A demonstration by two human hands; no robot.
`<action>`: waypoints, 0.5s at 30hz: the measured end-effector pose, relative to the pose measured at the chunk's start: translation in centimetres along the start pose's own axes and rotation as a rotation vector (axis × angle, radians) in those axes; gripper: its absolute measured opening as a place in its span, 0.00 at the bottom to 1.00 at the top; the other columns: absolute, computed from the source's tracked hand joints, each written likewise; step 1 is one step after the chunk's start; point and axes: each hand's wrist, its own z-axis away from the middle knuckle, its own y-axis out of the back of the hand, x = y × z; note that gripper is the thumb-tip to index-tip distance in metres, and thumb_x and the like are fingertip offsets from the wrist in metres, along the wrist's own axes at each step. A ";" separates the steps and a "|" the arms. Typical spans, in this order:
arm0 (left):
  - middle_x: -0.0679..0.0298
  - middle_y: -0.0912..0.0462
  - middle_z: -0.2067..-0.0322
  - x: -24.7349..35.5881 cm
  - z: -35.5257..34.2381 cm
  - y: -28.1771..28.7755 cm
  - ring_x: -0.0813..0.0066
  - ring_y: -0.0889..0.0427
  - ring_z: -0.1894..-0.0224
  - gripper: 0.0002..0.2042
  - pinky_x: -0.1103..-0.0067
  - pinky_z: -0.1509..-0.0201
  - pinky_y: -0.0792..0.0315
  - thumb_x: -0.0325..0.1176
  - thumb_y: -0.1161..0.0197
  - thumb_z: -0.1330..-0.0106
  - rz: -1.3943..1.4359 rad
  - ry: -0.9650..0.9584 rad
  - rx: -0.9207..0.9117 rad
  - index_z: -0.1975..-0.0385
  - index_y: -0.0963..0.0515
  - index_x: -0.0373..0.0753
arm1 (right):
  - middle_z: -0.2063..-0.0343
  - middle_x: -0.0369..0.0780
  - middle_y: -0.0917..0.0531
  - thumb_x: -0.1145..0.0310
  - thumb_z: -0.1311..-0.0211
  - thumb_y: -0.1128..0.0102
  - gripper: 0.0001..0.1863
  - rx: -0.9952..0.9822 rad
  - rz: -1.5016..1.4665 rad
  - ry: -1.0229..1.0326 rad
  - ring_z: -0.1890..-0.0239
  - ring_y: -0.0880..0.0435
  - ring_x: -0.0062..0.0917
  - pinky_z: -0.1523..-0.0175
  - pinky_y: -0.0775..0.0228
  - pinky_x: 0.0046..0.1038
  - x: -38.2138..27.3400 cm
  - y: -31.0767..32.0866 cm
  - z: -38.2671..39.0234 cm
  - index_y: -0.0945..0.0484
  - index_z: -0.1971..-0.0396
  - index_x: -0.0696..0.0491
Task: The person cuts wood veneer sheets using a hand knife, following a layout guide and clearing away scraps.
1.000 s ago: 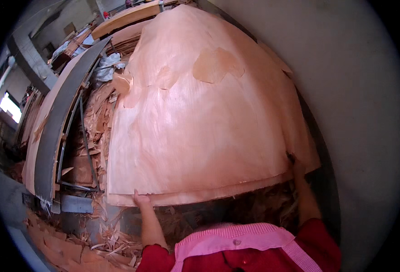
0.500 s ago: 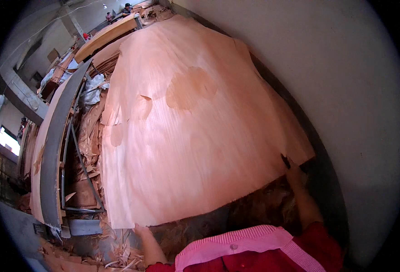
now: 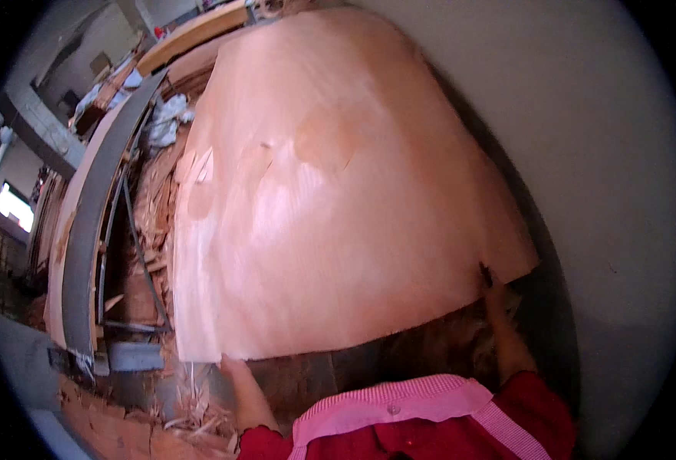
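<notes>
At the left, an angular metal frame (image 3: 134, 327) bounds a litter of torn wood-veneer scraps (image 3: 157, 207), a crumpled whitish plastic sheet (image 3: 167, 121) lying beyond them. A long grey panel (image 3: 85, 253) runs along the frame's outer side, and more shavings (image 3: 200, 414) lie on the floor below. The plain wall (image 3: 598, 192) closes off the right side, while the pink apron (image 3: 391, 402) covers part of the floor nearest the body.

Between frame and wall spreads a broad wood-veneer sheet (image 3: 338, 253), marked with darker patches. The left hand (image 3: 234, 366) grips its near edge by the left corner; the right hand (image 3: 494, 290) grasps that edge near the right corner (a small dark item at its fingertips is too blurred to identify).
</notes>
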 end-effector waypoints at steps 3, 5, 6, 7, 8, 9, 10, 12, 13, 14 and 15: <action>0.54 0.28 0.58 -2.2 0.9 -5.6 0.59 0.26 0.60 0.16 0.64 0.57 0.29 0.35 0.51 0.41 -0.211 0.016 0.146 0.57 0.32 0.31 | 0.50 0.47 0.29 0.59 0.40 0.52 0.23 0.040 0.048 -0.137 0.49 0.31 0.36 0.45 0.41 0.30 5.9 -0.7 -1.1 0.32 0.50 0.59; 0.56 0.27 0.60 -2.7 0.5 -7.0 0.59 0.26 0.62 0.16 0.64 0.60 0.29 0.36 0.51 0.41 -0.418 -0.025 0.125 0.56 0.33 0.34 | 0.48 0.46 0.31 0.56 0.40 0.54 0.25 0.007 0.026 -0.183 0.47 0.33 0.36 0.44 0.43 0.31 6.9 -1.1 -2.5 0.35 0.48 0.56; 0.54 0.29 0.56 -2.0 -0.7 -5.2 0.60 0.27 0.59 0.18 0.64 0.57 0.30 0.34 0.50 0.41 -0.381 0.117 0.023 0.54 0.34 0.32 | 0.46 0.45 0.34 0.53 0.41 0.55 0.26 -0.029 0.009 -0.192 0.45 0.35 0.37 0.42 0.44 0.31 6.8 -1.6 -2.9 0.37 0.46 0.53; 0.52 0.30 0.52 -1.0 -2.2 -3.0 0.60 0.27 0.56 0.19 0.63 0.54 0.31 0.33 0.48 0.41 -0.341 0.278 -0.071 0.51 0.36 0.31 | 0.45 0.43 0.36 0.51 0.41 0.57 0.28 -0.080 0.013 -0.216 0.44 0.37 0.37 0.41 0.46 0.32 6.2 -1.9 -3.3 0.39 0.44 0.50; 0.54 0.29 0.53 0.0 -3.1 0.0 0.62 0.27 0.56 0.19 0.65 0.54 0.31 0.36 0.50 0.40 -0.879 0.005 -0.218 0.51 0.36 0.32 | 0.43 0.42 0.38 0.48 0.42 0.58 0.29 -0.136 0.022 -0.257 0.42 0.38 0.37 0.40 0.47 0.32 5.6 -1.9 -3.9 0.40 0.43 0.47; 0.56 0.27 0.55 0.3 -3.3 2.2 0.63 0.27 0.57 0.20 0.66 0.54 0.32 0.38 0.51 0.38 -1.378 -0.308 -0.389 0.51 0.35 0.33 | 0.43 0.43 0.38 0.51 0.41 0.57 0.26 -0.253 0.125 -0.479 0.44 0.37 0.36 0.41 0.45 0.30 -1.6 0.7 -4.1 0.38 0.44 0.45; 0.57 0.25 0.60 -1.6 -2.4 -0.7 0.64 0.26 0.61 0.18 0.67 0.56 0.31 0.39 0.49 0.39 -0.801 0.020 -0.277 0.54 0.34 0.34 | 0.45 0.46 0.36 0.50 0.42 0.54 0.26 -0.049 0.704 0.164 0.45 0.35 0.36 0.45 0.40 0.30 7.1 -2.2 -3.7 0.37 0.45 0.46; 0.59 0.24 0.68 -1.9 0.2 -4.6 0.65 0.27 0.68 0.16 0.67 0.59 0.30 0.41 0.47 0.39 -0.209 0.357 -0.049 0.58 0.31 0.36 | 0.62 0.46 0.24 0.53 0.43 0.49 0.25 0.103 -0.092 -0.551 0.57 0.26 0.37 0.54 0.35 0.30 7.0 -1.9 -5.2 0.31 0.53 0.58; 0.60 0.25 0.71 -1.7 1.3 -6.0 0.66 0.28 0.71 0.15 0.68 0.61 0.30 0.41 0.46 0.40 -0.158 0.365 -0.003 0.60 0.31 0.37 | 0.68 0.46 0.24 0.51 0.45 0.48 0.27 0.122 -0.177 -0.617 0.63 0.25 0.37 0.59 0.34 0.32 10.3 -2.2 -5.2 0.32 0.54 0.58; 0.61 0.26 0.75 -1.9 2.3 -7.7 0.67 0.29 0.74 0.14 0.68 0.62 0.30 0.41 0.45 0.40 -0.106 0.373 0.043 0.62 0.30 0.37 | 0.73 0.46 0.23 0.48 0.46 0.47 0.29 0.144 -0.264 -0.680 0.69 0.25 0.36 0.64 0.33 0.34 15.1 -3.5 -6.1 0.32 0.55 0.59; 0.62 0.27 0.76 -2.0 2.8 -8.2 0.68 0.29 0.75 0.14 0.68 0.63 0.30 0.41 0.44 0.41 -0.122 0.372 0.034 0.64 0.30 0.37 | 0.79 0.46 0.23 0.45 0.48 0.47 0.32 0.152 -0.351 -0.731 0.76 0.24 0.35 0.68 0.32 0.36 18.5 -4.6 -7.1 0.32 0.56 0.60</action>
